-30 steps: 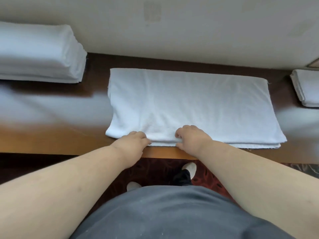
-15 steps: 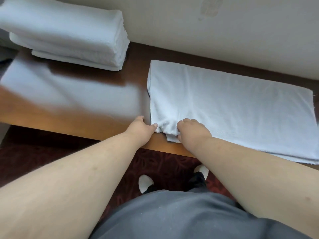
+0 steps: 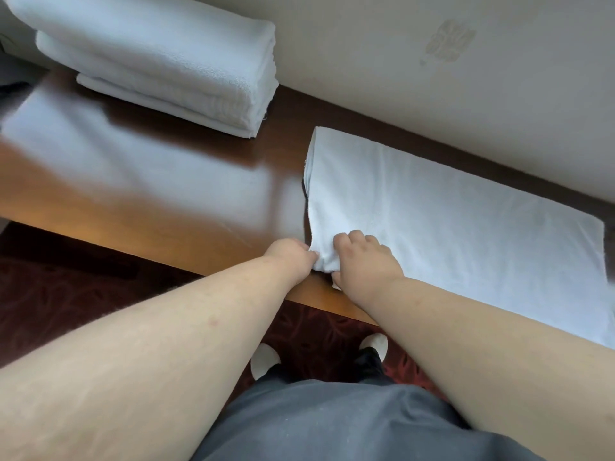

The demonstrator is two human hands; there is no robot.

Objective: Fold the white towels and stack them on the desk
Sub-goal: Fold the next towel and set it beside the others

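White towel [image 3: 449, 227] flat on desk [image 3: 159, 194], right half of frame, long far edge close along wall [image 3: 366, 61], near edge roughly at desk's front edge. Left short edge lifted slightly off the wood, dark gap under it. Right end cut off by frame. Wide bare stretch of glossy desk to the left of the towel, between it and stack of folded towels [image 3: 159, 58] at far left against the wall; stack well apart from the flat towel. Stack's left end out of frame.

Both forearms reaching forward and converging on the towel's near-left corner. Left hand [image 3: 291, 256] pinching the bunched corner from the left side, fingers curled in. Right hand [image 3: 362, 261] knuckles up, fingers curled over the same corner, gripping cloth just beside the left hand. Corner gathered into a small wad between them.

Fingertips of both hands hidden under cloth and knuckles; layer count of the towel hard to make out. Dark patterned carpet [image 3: 66, 277] below desk edge.
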